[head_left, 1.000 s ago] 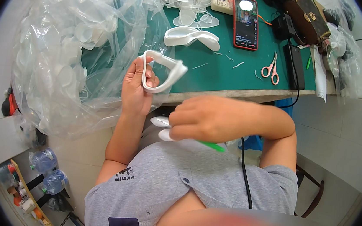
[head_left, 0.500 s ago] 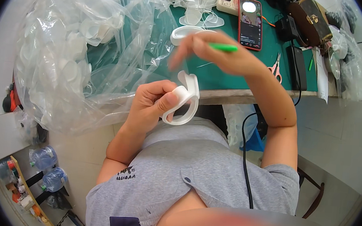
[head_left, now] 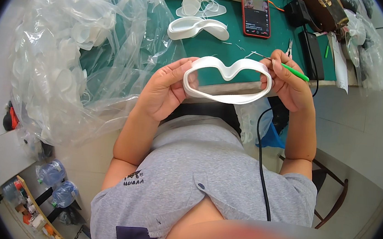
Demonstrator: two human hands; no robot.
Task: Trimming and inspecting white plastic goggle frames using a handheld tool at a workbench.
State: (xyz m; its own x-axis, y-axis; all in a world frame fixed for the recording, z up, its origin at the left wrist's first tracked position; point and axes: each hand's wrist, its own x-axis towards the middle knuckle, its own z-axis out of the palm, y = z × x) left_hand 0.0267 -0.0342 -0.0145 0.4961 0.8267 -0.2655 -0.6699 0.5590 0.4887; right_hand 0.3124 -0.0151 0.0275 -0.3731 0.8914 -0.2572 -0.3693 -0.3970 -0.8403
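Between my hands, just off the table's front edge, is a white goggle frame (head_left: 225, 96) with a dipped nose bridge and an open middle. My left hand (head_left: 167, 85) is closed on its left end. My right hand (head_left: 289, 85) grips the opposite end and also keeps a green-handled tool (head_left: 295, 73) with a thin metal tip, which points left over the table. A second white goggle frame (head_left: 198, 29) lies on the green mat (head_left: 249, 49) beyond, near some thin white scraps.
A large clear plastic bag (head_left: 128, 62) with pale clear pieces fills the left. More clear lens-shaped pieces (head_left: 191, 6) lie at the back. A red-edged phone (head_left: 256, 15), scissors (head_left: 290, 48) and a black power adapter (head_left: 309, 55) are at the right. A black cable (head_left: 260, 158) hangs before me.
My right hand has come down from above the table and taken the goggle frame's right end, tool still in hand. The frame, earlier bent in my left hand, is now spread out facing me.
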